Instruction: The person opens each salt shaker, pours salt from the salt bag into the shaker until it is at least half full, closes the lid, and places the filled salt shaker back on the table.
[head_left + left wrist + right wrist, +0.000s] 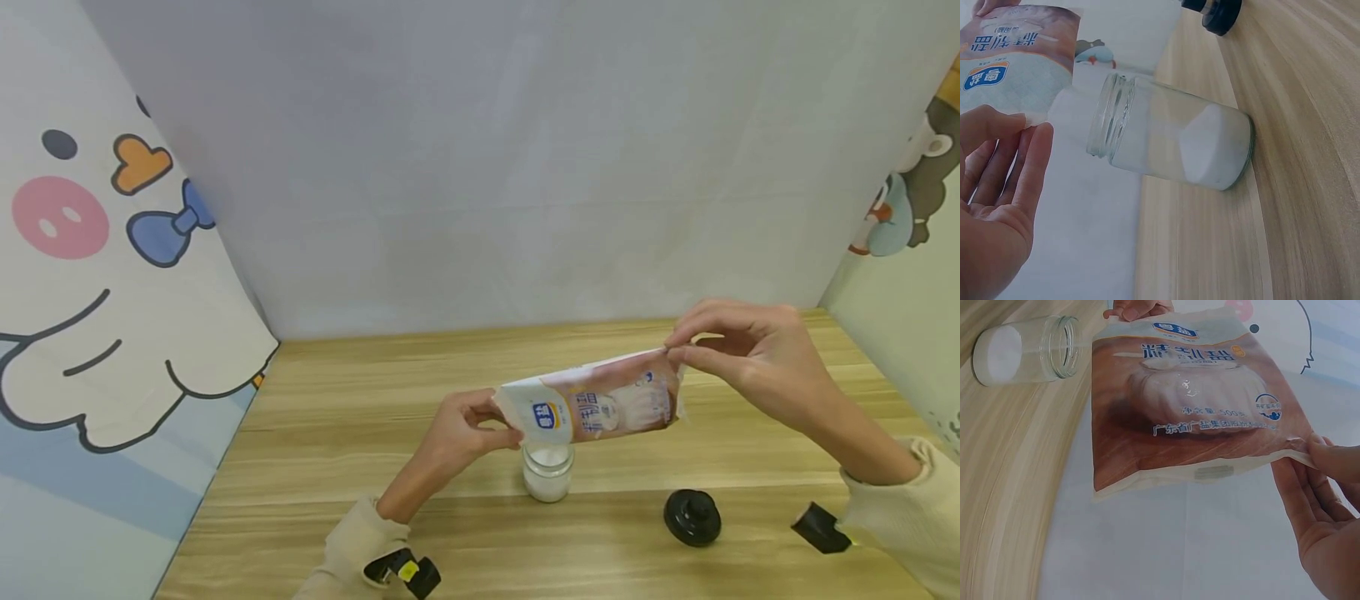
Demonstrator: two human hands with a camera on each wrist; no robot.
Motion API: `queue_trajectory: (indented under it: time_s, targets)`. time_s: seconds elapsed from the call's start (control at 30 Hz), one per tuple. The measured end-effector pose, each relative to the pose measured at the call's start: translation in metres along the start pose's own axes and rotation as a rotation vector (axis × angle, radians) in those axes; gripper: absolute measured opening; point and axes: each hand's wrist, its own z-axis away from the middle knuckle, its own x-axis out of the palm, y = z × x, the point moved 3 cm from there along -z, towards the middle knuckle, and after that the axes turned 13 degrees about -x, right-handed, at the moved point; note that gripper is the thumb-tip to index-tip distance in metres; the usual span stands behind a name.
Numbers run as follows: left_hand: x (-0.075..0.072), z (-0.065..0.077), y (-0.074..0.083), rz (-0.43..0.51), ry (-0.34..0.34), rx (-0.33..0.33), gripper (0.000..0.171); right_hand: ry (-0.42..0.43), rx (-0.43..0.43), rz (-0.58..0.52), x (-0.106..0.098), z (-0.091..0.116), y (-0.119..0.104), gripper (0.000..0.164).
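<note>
- The left hand (460, 435) pinches a corner of the packet (600, 402) between thumb and fingertips; the right hand (776, 360) pinches a corner at the other end.
- The packet is held up over the glass jar (547, 479), sloping down toward the left hand; in the head view it crosses the jar's mouth.
- Through the glass, the left wrist view shows white contents low in the jar.
- The right wrist view shows the printed face broadly.
- The head view shows the black lid (692, 518) whole on the table (360, 375); the left wrist view catches only part.
- The right hand is higher; both forearms reach inward from the near sides.
</note>
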Motion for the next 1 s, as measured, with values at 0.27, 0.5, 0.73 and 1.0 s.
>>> queue_trajectory:
  time_s: [0.27,0.5,0.73,1.0]
  targets:
    - [-0.0007,0.0012,-0.0007,-0.003,-0.015,0.015,0.033,-0.009,0.011,0.03,0.0013,0.0001,-0.0017,0.021]
    - [-0.0013,0.0028,-0.0014,-0.004,-0.013,0.009,0.034,-0.013,0.011,0.039,0.0021,0.0002,-0.0016,0.021]
    - [-0.0017,0.0028,-0.0012,-0.004,-0.01,0.007,0.033,-0.016,-0.012,0.055,0.002,0.0,-0.0024,0.021]
    - [-0.0012,0.0031,0.0003,-0.01,-0.006,0.01,0.032,-0.009,-0.008,0.033,0.0026,-0.0006,-0.0039,0.02]
